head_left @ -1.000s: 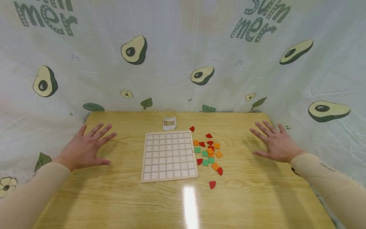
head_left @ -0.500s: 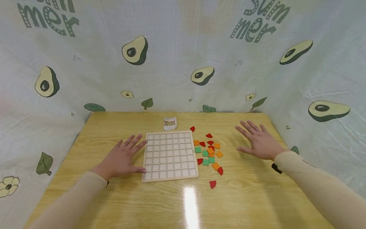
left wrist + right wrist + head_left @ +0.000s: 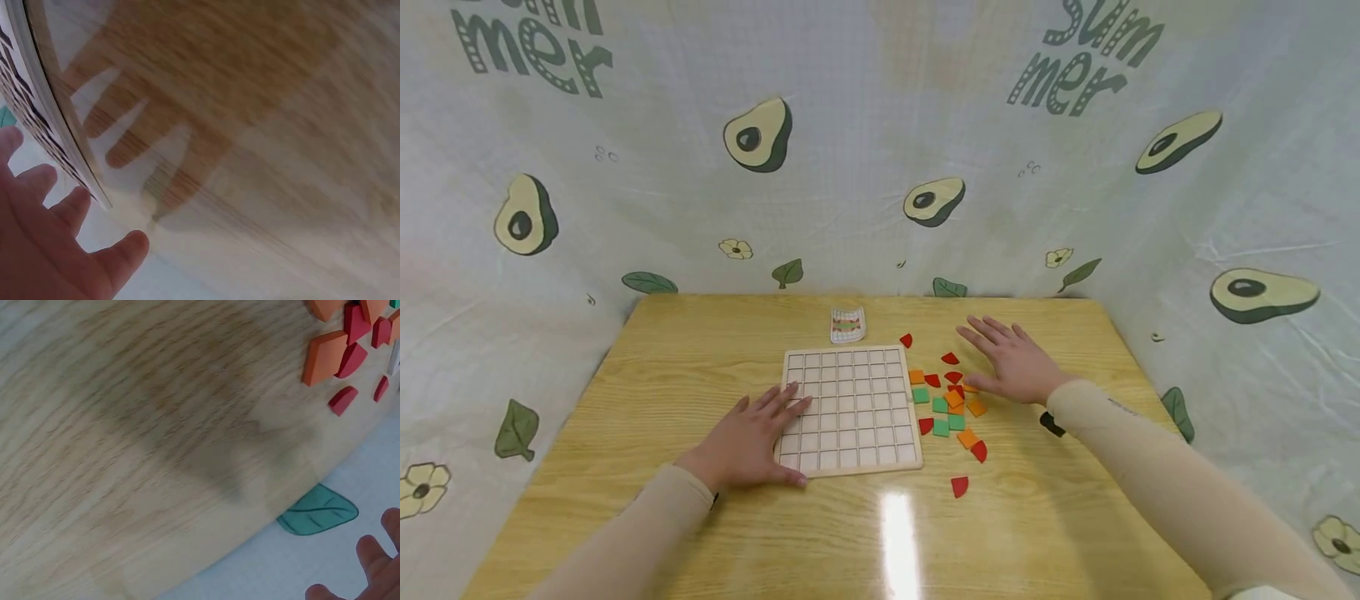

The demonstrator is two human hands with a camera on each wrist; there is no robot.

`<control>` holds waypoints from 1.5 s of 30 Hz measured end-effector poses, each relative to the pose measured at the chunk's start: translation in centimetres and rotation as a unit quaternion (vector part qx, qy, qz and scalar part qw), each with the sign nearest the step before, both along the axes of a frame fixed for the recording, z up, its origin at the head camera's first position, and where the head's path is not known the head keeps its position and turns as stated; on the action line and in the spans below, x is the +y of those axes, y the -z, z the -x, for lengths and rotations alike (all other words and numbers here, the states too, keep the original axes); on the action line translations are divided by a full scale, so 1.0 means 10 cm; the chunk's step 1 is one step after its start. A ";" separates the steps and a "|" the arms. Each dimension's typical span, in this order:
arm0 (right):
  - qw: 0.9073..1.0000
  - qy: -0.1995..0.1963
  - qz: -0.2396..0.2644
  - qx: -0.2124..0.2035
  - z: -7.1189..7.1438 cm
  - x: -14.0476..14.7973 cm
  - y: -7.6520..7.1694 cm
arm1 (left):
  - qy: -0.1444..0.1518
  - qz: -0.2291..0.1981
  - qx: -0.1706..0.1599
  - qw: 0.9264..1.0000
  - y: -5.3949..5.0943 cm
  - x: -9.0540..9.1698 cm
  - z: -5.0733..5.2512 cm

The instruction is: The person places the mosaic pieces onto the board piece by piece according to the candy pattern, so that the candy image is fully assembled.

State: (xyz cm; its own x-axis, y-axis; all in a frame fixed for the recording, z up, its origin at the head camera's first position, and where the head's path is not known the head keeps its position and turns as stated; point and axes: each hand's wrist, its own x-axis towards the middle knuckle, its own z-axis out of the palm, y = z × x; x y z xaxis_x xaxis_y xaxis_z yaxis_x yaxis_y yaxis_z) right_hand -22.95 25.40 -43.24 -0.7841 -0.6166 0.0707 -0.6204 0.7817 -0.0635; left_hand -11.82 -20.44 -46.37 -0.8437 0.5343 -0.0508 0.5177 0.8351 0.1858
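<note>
A pale wooden grid board [image 3: 847, 412] lies on the table. My left hand [image 3: 747, 442] is over its left edge with fingers spread; whether it touches the board I cannot tell. In the left wrist view the left hand [image 3: 56, 237] is beside the board's edge [image 3: 59, 106]. Orange and green squares and red quarter-round pieces [image 3: 959, 487] lie scattered to the board's right, some overlapping. My right hand [image 3: 1017, 363], fingers extended and holding nothing, hovers at their right side. The right wrist view shows its fingertips [image 3: 372, 556] and an orange piece [image 3: 325, 357].
A small printed card [image 3: 847, 325] with a red and green pattern on a grid lies behind the board. The wooden table [image 3: 700, 333] ends at a hanging cloth [image 3: 850, 142] printed with avocados and leaves, at the back and sides. A bright reflection crosses the front.
Both hands have moved inward from the table's sides: the left rightward to the board, the right leftward to the coloured pieces. The board, card and pieces have not moved.
</note>
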 end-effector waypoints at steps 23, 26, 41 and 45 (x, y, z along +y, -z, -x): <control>0.995 0.007 0.021 -0.099 0.63 -0.91 0.15 | -0.009 0.028 -0.003 1.000 0.02 -0.02 0.00; 0.995 0.001 0.007 -0.104 0.67 -0.98 0.18 | -0.012 0.030 -0.012 0.999 0.02 0.00 0.00; 0.996 -0.040 -0.054 -0.067 0.63 -0.95 0.19 | -0.015 0.038 -0.020 0.999 0.02 0.01 0.00; 0.996 -0.035 -0.052 -0.063 0.62 -0.93 0.21 | -0.016 0.034 -0.023 0.999 0.02 0.01 -0.01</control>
